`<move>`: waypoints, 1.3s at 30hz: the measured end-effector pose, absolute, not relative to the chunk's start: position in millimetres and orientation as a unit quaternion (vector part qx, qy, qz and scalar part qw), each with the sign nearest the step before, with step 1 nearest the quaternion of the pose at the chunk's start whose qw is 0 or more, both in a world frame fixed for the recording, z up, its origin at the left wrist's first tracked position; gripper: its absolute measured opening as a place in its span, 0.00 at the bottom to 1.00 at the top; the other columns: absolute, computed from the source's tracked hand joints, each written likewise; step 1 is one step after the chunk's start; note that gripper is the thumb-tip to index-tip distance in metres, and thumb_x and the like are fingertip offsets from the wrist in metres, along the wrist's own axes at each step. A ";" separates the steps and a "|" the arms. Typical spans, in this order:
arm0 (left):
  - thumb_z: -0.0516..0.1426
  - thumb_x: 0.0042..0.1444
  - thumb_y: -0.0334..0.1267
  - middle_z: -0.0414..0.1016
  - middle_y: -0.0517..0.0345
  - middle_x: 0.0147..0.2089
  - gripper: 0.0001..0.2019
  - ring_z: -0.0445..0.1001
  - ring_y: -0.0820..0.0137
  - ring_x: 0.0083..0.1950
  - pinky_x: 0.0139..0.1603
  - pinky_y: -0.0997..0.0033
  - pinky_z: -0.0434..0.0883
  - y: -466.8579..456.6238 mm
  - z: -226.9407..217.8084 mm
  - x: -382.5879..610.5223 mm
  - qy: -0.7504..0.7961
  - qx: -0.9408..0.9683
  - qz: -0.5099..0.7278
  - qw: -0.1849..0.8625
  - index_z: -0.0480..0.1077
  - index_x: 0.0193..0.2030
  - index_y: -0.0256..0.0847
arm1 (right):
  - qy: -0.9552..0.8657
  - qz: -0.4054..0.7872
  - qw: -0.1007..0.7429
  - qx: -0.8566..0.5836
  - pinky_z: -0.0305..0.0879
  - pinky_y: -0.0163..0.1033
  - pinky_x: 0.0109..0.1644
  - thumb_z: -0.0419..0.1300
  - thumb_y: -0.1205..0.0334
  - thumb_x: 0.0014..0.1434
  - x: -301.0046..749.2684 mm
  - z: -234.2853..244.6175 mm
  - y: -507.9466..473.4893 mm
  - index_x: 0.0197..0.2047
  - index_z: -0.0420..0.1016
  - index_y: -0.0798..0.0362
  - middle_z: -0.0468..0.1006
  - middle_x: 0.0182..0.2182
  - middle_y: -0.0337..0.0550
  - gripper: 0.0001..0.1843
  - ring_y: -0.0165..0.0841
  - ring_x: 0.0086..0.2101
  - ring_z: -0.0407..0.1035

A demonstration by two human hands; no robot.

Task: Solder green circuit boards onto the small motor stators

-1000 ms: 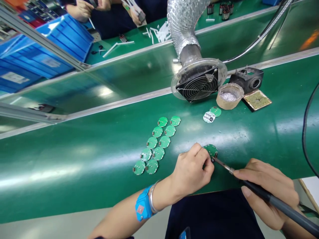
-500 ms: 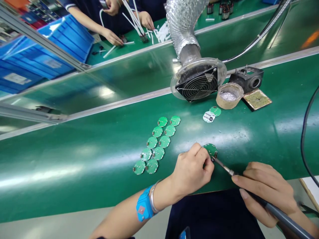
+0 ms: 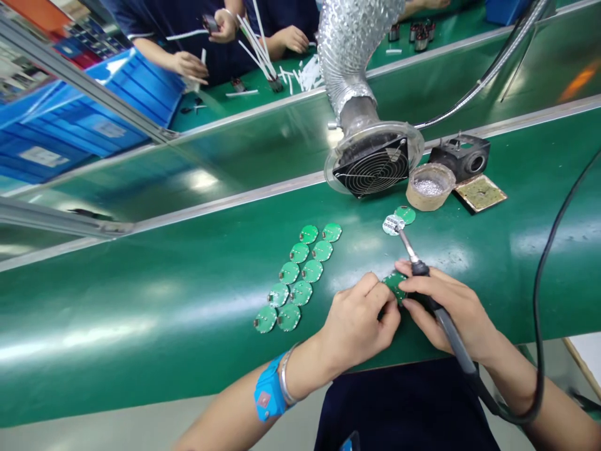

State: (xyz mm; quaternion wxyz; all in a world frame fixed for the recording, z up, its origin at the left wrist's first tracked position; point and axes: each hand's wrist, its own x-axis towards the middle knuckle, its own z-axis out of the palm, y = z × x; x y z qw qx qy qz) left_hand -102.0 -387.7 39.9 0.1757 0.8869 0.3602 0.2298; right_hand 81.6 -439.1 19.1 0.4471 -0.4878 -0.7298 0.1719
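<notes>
A round green circuit board (image 3: pixel 393 285) is pinched at its left edge by my left hand (image 3: pixel 359 316), whose fingertips partly hide it. My right hand (image 3: pixel 451 307) keeps hold of a soldering iron (image 3: pixel 446 326), its metal tip pointing up and away from me. Fingertips of this hand also touch the board's right side. Beyond the tip lie a white round board (image 3: pixel 392 225) and another green board (image 3: pixel 405 215), overlapping. To the left, several round green boards (image 3: pixel 300 292) form two slanted rows on the green bench.
A fume fan (image 3: pixel 373 166) on a foil duct hangs over the bench. Behind my hands stand a round tub of metal shavings (image 3: pixel 428 188), a black iron holder (image 3: pixel 462 156) and a square pad (image 3: pixel 479 193). The iron's cable (image 3: pixel 544 300) loops at right. Co-workers' hands (image 3: pixel 190 66) handle parts opposite.
My right hand has moved left to the board, and the iron has swung from pointing at the board to pointing away. My left hand stays almost in place. A co-worker's hand has lifted a white strip.
</notes>
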 end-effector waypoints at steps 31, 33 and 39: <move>0.58 0.52 0.32 0.63 0.63 0.29 0.04 0.60 0.81 0.23 0.23 0.80 0.61 -366.0 41.9 -103.6 0.434 0.691 0.203 0.541 0.70 0.27 0.36 | -0.744 0.172 0.399 -0.508 0.66 0.36 0.36 0.53 0.77 0.60 70.0 30.9 -423.2 0.50 0.66 0.51 0.71 0.31 0.39 0.17 0.32 0.34 0.64; 0.58 0.50 0.31 0.63 0.63 0.28 0.05 0.60 0.82 0.23 0.23 0.80 0.60 -366.8 40.4 -100.8 0.451 0.693 0.211 0.522 0.69 0.25 0.36 | -0.747 0.150 0.414 -0.498 0.68 0.39 0.39 0.54 0.76 0.61 70.5 28.2 -423.7 0.50 0.68 0.51 0.74 0.33 0.41 0.17 0.33 0.36 0.65; 0.57 0.47 0.29 0.63 0.63 0.28 0.04 0.60 0.81 0.22 0.22 0.80 0.60 -368.6 36.7 -95.9 0.461 0.701 0.221 0.497 0.68 0.24 0.36 | -0.725 0.146 0.441 -0.509 0.68 0.41 0.43 0.56 0.77 0.61 87.4 47.1 -438.3 0.59 0.68 0.48 0.77 0.37 0.42 0.25 0.33 0.38 0.68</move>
